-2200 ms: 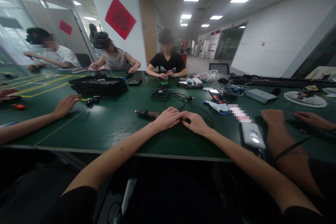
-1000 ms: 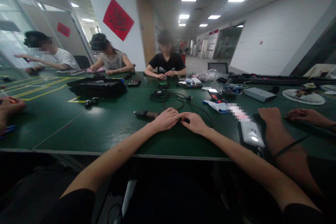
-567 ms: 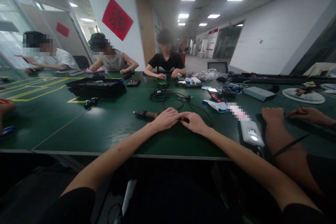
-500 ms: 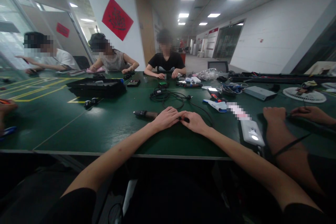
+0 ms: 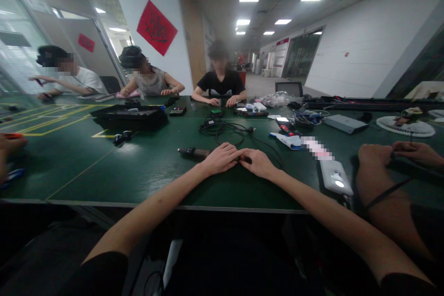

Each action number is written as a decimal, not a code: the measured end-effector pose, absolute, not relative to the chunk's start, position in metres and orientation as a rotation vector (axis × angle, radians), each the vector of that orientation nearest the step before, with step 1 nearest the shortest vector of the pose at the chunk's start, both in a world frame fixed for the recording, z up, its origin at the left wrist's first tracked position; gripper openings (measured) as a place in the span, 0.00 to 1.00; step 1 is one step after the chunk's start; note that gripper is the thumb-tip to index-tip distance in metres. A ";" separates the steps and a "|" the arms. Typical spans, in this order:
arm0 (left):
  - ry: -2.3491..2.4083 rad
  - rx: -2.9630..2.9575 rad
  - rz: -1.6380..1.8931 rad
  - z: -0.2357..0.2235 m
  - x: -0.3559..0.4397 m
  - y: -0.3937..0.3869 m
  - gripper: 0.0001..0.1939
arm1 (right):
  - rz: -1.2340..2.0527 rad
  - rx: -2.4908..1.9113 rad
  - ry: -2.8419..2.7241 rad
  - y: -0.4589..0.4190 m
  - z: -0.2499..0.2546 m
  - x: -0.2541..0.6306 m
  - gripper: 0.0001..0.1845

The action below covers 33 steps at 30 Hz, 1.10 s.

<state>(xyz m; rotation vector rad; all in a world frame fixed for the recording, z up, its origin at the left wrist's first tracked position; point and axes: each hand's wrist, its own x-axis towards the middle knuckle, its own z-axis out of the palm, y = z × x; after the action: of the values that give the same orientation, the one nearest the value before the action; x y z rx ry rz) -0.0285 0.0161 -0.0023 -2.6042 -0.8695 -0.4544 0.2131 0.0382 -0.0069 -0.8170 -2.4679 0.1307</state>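
Observation:
A dark, cylindrical corded electric screwdriver (image 5: 197, 153) lies flat on the green table, its bit end pointing left. Over its body lies my left hand (image 5: 221, 159), fingers closed across it, hiding the middle of the tool. My right hand (image 5: 258, 163) is curled about the tool's dark rear end, and its fingertips meet those of the left. Just behind my hands, a black cable (image 5: 236, 127) is spread in loose loops.
Left of centre stands a black tray (image 5: 130, 118) near small black round parts (image 5: 122, 137). A white power bank-like device (image 5: 336, 178) and blue-white packet (image 5: 290, 141) lie right. A neighbour's hands (image 5: 376, 155) work at far right; several people sit around the table (image 5: 104, 180).
My hands have stayed on the electric screwdriver. At far left, a neighbour's outstretched hand has drawn back, now beside an orange item; the right neighbour's hands have come together.

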 end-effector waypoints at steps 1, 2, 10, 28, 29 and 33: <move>-0.852 -2.618 -0.456 -0.002 -0.029 0.016 0.34 | 0.126 -0.817 -2.467 0.038 -0.007 0.213 0.01; -0.835 -2.633 -0.457 -0.002 -0.029 0.015 0.34 | 0.122 -0.819 -2.466 0.038 -0.006 0.213 0.01; -0.885 -2.591 -0.461 0.000 -0.029 0.014 0.33 | 0.135 -0.832 -2.481 0.036 -0.004 0.214 0.02; -0.867 -2.624 -0.445 -0.001 -0.027 0.015 0.32 | 0.162 -0.852 -2.473 0.036 -0.003 0.213 0.02; -0.884 -2.610 -0.449 -0.001 -0.027 0.015 0.32 | 0.158 -0.850 -2.475 0.036 -0.003 0.213 0.02; -0.890 -2.618 -0.483 -0.001 -0.027 0.014 0.34 | 0.131 -0.853 -2.474 0.037 -0.003 0.213 0.02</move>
<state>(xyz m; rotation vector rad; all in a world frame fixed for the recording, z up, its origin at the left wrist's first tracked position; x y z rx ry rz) -0.0274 0.0142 -0.0008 -2.6177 -0.8895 -0.4833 0.2127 0.0369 -0.0034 -0.8529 -2.4744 0.1310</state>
